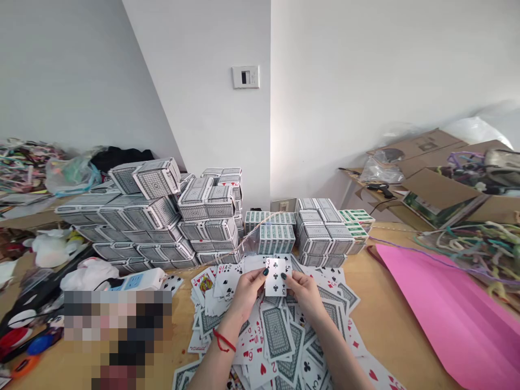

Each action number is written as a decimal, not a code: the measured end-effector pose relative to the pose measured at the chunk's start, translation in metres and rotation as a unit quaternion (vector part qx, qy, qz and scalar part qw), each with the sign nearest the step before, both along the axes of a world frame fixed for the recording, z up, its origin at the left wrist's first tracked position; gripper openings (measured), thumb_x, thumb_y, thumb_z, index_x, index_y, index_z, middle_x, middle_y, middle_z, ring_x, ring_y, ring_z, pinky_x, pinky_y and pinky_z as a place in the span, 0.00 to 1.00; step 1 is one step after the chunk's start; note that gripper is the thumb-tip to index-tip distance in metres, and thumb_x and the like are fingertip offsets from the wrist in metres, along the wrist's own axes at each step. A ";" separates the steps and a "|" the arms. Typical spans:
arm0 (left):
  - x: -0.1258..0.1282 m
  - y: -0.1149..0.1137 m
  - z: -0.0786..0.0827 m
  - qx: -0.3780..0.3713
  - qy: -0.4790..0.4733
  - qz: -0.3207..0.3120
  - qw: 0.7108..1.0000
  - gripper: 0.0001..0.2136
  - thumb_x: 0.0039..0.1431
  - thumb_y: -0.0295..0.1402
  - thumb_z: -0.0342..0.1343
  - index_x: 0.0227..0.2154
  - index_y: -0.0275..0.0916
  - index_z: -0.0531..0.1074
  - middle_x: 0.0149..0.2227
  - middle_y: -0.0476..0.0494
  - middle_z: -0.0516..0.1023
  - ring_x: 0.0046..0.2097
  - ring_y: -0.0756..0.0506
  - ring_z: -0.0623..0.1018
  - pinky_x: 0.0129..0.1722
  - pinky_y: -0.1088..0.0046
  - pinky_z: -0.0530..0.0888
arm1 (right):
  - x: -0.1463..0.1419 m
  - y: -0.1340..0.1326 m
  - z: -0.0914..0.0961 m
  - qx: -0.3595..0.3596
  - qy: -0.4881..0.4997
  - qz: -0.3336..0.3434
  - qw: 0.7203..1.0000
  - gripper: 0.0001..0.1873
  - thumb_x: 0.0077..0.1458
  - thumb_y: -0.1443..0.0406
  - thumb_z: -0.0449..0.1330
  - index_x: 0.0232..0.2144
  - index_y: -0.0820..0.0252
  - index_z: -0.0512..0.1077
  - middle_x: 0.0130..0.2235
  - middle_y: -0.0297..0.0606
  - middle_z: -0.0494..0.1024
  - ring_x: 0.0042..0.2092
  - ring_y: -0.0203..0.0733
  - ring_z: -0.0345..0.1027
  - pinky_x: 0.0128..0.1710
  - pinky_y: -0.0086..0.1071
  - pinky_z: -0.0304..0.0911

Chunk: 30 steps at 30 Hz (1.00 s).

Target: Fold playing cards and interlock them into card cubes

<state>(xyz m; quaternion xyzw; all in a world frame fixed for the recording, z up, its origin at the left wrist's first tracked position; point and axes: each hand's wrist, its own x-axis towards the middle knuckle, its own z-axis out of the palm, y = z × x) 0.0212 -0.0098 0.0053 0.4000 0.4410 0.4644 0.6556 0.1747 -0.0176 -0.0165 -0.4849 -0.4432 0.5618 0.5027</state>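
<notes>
Both hands hold playing cards [276,284] upright above a loose heap; the front one is a three of clubs, with the edge of a five behind it. My left hand [252,286] pinches the left edge, its thumb on the card face. On the right edge, my right hand [301,287] grips with its thumb in front. Below lie scattered playing cards [277,333], some face up and others showing grey patterned backs. How many cards are between the hands, I cannot tell.
Stacked blocks of grey-backed cards [150,211] rise at the back left, with more card blocks [325,230] right of centre. Green-and-white card boxes [277,238] stand between them. A pink sheet [447,309] lies right, near an open cardboard box [447,189]. A white power strip [140,280] sits left.
</notes>
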 end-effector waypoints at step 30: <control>0.008 0.001 -0.016 0.100 0.213 0.166 0.958 0.16 0.47 0.42 0.54 0.13 0.39 0.63 0.13 0.54 0.58 0.19 0.52 0.59 0.22 0.75 0.57 | -0.006 0.001 -0.001 -0.014 0.044 0.043 0.998 0.23 0.39 0.45 0.61 0.20 0.59 0.67 0.20 0.36 0.71 0.25 0.43 0.67 0.25 0.34 0.64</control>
